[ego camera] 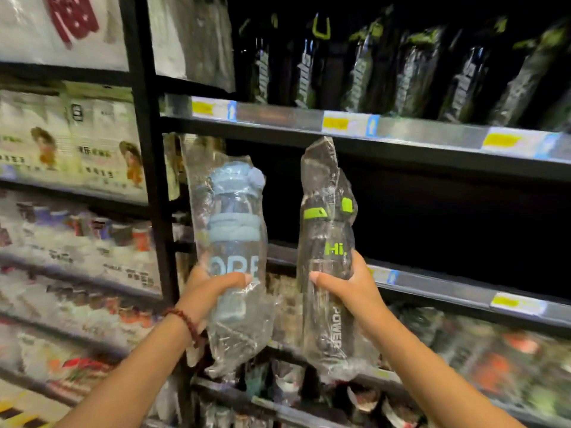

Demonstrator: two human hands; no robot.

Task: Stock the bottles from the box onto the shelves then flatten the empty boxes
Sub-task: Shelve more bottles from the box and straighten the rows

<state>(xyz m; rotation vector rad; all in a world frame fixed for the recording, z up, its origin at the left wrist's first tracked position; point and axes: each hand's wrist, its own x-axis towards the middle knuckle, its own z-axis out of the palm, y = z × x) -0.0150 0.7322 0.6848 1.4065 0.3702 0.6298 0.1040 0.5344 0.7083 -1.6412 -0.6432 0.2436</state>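
My left hand (213,287) grips a light blue bottle (235,230) wrapped in clear plastic, held upright in front of the dark middle shelf (432,282). My right hand (349,288) grips a black bottle with lime green accents (327,230), also in a clear plastic bag, upright just right of the blue one. Both bottles hang in the air at the shelf's left end, a small gap between them. No box is in view.
The shelf above (401,131) carries a row of black and green bottles (411,72) in bags. A black upright post (148,168) divides this bay from packaged goods (71,140) on the left. Lower shelves (479,359) hold blurred bagged items.
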